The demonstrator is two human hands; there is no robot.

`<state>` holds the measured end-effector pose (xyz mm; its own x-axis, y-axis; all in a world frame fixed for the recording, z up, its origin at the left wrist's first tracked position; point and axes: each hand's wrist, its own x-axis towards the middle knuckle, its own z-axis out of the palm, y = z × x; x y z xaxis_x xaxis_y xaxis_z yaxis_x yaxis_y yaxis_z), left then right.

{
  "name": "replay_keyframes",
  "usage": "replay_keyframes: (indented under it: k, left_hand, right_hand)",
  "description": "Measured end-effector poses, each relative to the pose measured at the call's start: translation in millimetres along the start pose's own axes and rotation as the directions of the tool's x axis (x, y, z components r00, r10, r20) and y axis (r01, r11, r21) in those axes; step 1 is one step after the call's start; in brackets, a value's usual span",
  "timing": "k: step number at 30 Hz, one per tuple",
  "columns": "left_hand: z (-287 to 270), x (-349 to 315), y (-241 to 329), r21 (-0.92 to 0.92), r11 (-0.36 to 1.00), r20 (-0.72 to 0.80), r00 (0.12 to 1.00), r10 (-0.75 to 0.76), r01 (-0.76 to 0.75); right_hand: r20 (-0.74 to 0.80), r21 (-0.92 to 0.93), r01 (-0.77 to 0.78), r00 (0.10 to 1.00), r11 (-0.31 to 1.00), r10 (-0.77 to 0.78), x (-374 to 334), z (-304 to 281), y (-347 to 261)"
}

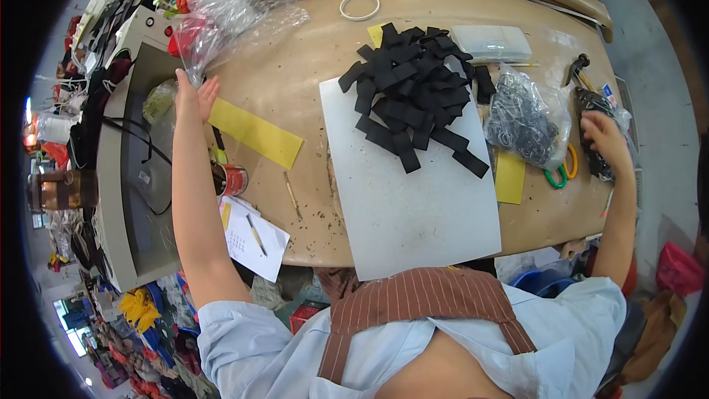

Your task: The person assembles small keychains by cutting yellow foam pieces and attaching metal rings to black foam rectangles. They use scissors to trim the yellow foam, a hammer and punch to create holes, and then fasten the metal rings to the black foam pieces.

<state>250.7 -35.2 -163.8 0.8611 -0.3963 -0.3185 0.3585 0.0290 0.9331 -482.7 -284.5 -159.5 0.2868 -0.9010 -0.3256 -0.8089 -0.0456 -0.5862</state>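
At the left side of the table, my left hand (195, 97) is raised with its fingers stretched out. The narrowed lower end of a crumpled clear plastic bag (244, 11) comes down between thumb and fingers; whether they touch it is unclear. On the far right, my right hand (610, 140) has bent fingers drawn together over a plastic bag of dark items (593, 159); what is in the fingers, if anything, is hidden. Between the hands, a heap of short black fabric strips (413, 81) lies on the far half of a white board (421, 214).
Right of the heap lie a clear bag of metal rings (521, 122), green-and-orange-handled scissors (563, 170) and a hammer (578, 66). Toward the left are a yellow strip (258, 133), a red can (233, 179) and paper with a pen (255, 240). A white ring (360, 6) lies farther back.
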Motion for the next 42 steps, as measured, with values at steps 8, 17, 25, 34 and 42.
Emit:
replay_keyframes:
  k: [8,17,25,34,42]
  left_hand:
    - [24.0,-141.3,-57.1,0.51,0.782,0.292,0.927,0.235,-0.359]
    - [26.8,-319.6,-161.6,0.301,0.886,0.498,0.851,0.168,-0.352]
    - [21.8,-335.4,-167.4,0.269,0.911,0.534,0.836,0.13,-0.313]
    - [46.3,-353.4,-165.0,0.302,0.913,0.717,0.696,-0.029,-0.273]
    - [58.0,-367.9,-174.3,0.351,0.936,0.751,0.606,-0.264,-0.027]
  right_hand:
    - [0.012,0.446,-0.095,0.995,0.89,0.101,10.8,56.2,37.5]
    - [-0.468,0.497,0.472,0.852,0.728,-0.234,0.1,69.2,-29.7]
    - [-0.452,0.595,0.545,0.835,0.59,-0.315,-29.3,43.2,-67.0]
    - [-0.355,0.458,0.562,0.826,0.689,-0.438,-96.9,2.8,-142.4]
    - [0.126,0.708,0.254,0.873,0.659,-0.472,-113.9,100.5,-147.4]
